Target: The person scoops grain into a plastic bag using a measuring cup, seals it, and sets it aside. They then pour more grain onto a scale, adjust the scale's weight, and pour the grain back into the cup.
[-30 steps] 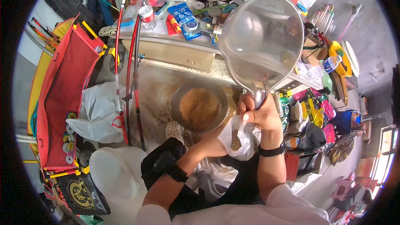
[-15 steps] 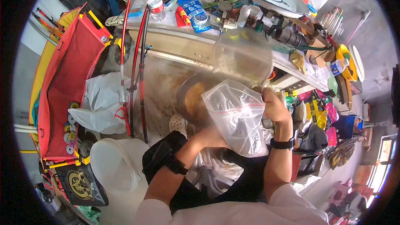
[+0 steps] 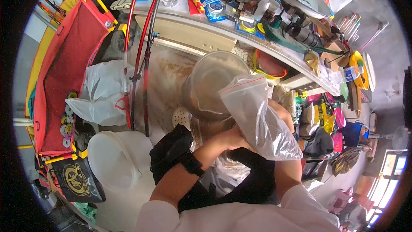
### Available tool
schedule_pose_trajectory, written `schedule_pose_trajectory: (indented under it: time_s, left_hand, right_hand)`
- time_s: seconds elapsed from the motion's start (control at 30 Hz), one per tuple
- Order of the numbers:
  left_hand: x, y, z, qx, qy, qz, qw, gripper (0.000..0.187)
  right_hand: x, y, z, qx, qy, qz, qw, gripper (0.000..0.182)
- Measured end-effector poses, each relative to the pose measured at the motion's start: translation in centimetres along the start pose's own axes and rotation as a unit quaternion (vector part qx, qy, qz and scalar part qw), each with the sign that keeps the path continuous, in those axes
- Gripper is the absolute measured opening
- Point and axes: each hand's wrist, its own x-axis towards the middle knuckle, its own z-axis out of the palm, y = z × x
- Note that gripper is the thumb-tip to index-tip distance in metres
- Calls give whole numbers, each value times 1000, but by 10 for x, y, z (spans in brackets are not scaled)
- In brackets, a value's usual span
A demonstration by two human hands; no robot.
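A clear zip bag (image 3: 257, 111) with a red line near its top hangs slanted in front of me. My left hand (image 3: 234, 139) is closed on its left edge, some fingers hidden behind the plastic. Behind the bag's right side is my right hand (image 3: 281, 114), its fingers covered from view. A see-through round plastic tub (image 3: 219, 75), tilted, is over the dark basin (image 3: 187, 99) on the floor. Whether the right hand touches the tub cannot be made out.
A white bucket (image 3: 109, 159) stands to the left, near a white plastic bag (image 3: 103, 90) and a red folding cart (image 3: 68, 73). Red and black poles (image 3: 143, 68) rise before the cluttered table (image 3: 184, 21). A pale clog (image 3: 181, 117) shows beside the basin.
The tub, blurred and higher to the right before, has come down left over the basin, hiding the brown grains. The zip bag has shifted right, now covering more of my right hand.
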Motion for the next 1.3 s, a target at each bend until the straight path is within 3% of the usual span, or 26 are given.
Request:
schedule_pose_trajectory:
  time_s: [0.07, 0.13, 0.17, 0.23, 0.33, 0.37, 0.43, 0.77, 0.93, 1.3]
  left_hand:
    - [0, 9, 3, 6, -2, -6, 1000, 64]
    - [-2, 22, 11, 223, 28, -32, 974, 63]
    - [-2, 17, 9, 222, 28, -33, 974, 63]
    - [-2, 7, 2, 264, -7, 102, 959, 44]
    - [-5, 19, 6, 276, -12, 75, 958, 45]
    - [-3, 15, 3, 275, -11, 75, 958, 45]
    - [1, 3, -4, 149, -27, 47, 987, 48]
    - [4, 3, -2, 131, -12, 77, 988, 49]
    - [1, 11, 5, 54, -4, 83, 995, 48]
    - [2, 12, 2, 95, -1, 79, 992, 50]
  right_hand:
    - [2, -1, 1, -1, 4, 3, 1000, 47]
    - [4, -1, 2, -4, 11, 8, 1000, 47]
    - [4, -1, 3, -3, 15, 10, 1000, 47]
    - [4, -2, 4, -2, 21, 12, 1000, 47]
    - [3, -2, 4, -1, 27, 15, 1000, 46]
    - [3, -2, 4, -2, 30, 18, 999, 46]
    - [1, -1, 5, 0, 32, 21, 999, 46]
    - [-2, 1, 12, 11, 44, 28, 999, 46]
    - [0, 1, 12, 15, 48, 28, 998, 46]
    - [0, 3, 16, 22, 50, 25, 998, 46]
